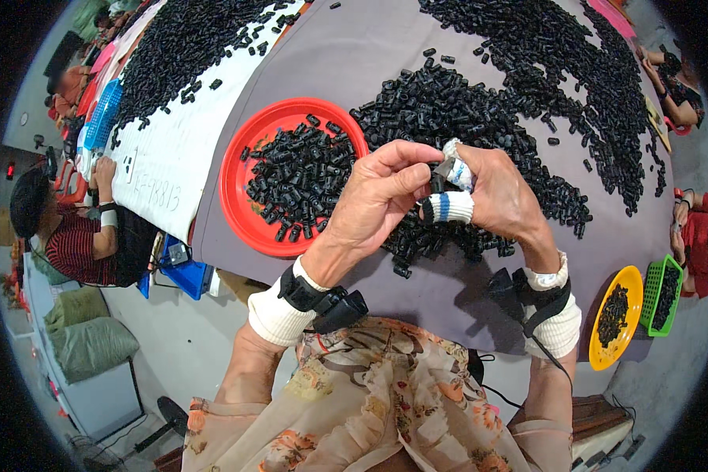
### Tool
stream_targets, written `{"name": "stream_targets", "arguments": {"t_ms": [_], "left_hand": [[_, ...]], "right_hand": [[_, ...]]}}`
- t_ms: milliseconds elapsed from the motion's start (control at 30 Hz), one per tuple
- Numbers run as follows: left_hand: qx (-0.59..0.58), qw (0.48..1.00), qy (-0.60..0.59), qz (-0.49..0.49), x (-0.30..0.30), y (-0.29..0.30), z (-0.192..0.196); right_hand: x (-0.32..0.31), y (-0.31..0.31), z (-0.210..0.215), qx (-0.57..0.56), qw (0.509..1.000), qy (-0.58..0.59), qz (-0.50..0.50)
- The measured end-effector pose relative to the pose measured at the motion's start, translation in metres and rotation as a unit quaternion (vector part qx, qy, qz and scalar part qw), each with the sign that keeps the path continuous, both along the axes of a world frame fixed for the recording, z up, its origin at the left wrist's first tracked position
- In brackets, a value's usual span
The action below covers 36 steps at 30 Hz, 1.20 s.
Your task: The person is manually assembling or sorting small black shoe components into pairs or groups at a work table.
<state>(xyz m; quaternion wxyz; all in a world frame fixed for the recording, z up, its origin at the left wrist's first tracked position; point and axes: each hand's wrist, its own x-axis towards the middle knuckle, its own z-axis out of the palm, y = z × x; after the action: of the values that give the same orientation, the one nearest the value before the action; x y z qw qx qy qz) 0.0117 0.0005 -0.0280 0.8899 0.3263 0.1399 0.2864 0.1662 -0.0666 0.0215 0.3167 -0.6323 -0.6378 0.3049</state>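
My left hand (pixel 381 193) is closed in a pinch, its thumb and forefinger meeting my right hand's fingertips over a heap of small black cylindrical plastic parts (pixel 448 110). White cloth wraps, one with a blue stripe (pixel 452 207), cover fingers of my right hand (pixel 503 197). That hand is closed too, with a small grey flat piece (pixel 446 167) at its thumb tip. A dark bit shows between the hands, likely one of the black parts, mostly hidden by fingers. Left of my hands, a round red tray (pixel 232 177) holds many loose black parts.
A yellow plate (pixel 631 285) and a green basket (pixel 647 295), both with black parts, stand at the right edge. More black parts (pixel 189 47) cover a white-topped table at left, beside a blue basket (pixel 105 114). A person (pixel 86 236) sits there; others work at right.
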Motion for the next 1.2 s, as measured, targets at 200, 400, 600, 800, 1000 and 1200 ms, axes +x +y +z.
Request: {"name": "stream_targets", "arguments": {"t_ms": [200, 400, 600, 800, 1000, 1200], "left_hand": [[0.028, 0.999, 0.03, 0.01, -0.004, 0.002, 0.003], [0.066, 0.997, 0.038, 0.014, -0.008, 0.004, 0.006], [0.057, 0.997, 0.052, 0.014, -0.007, 0.003, 0.008], [0.075, 0.994, 0.074, 0.018, -0.006, 0.008, 0.015], [0.016, 1.0, 0.021, 0.01, -0.007, 0.002, 0.005], [-0.037, 0.999, -0.026, -0.004, -0.006, 0.003, -0.001]], "right_hand": [[0.001, 0.003, 0.002, 0.018, 0.999, -0.035, 0.015], [0.002, 0.003, 0.0, 0.021, 0.998, -0.059, 0.026], [0.001, 0.001, -0.003, 0.003, 0.999, -0.042, 0.023], [-0.001, 0.005, -0.011, 0.065, 0.997, 0.028, 0.043], [0.003, -0.001, -0.013, 0.036, 0.999, 0.007, 0.023], [0.0, -0.002, 0.002, 0.029, 0.998, 0.044, -0.041]]}}
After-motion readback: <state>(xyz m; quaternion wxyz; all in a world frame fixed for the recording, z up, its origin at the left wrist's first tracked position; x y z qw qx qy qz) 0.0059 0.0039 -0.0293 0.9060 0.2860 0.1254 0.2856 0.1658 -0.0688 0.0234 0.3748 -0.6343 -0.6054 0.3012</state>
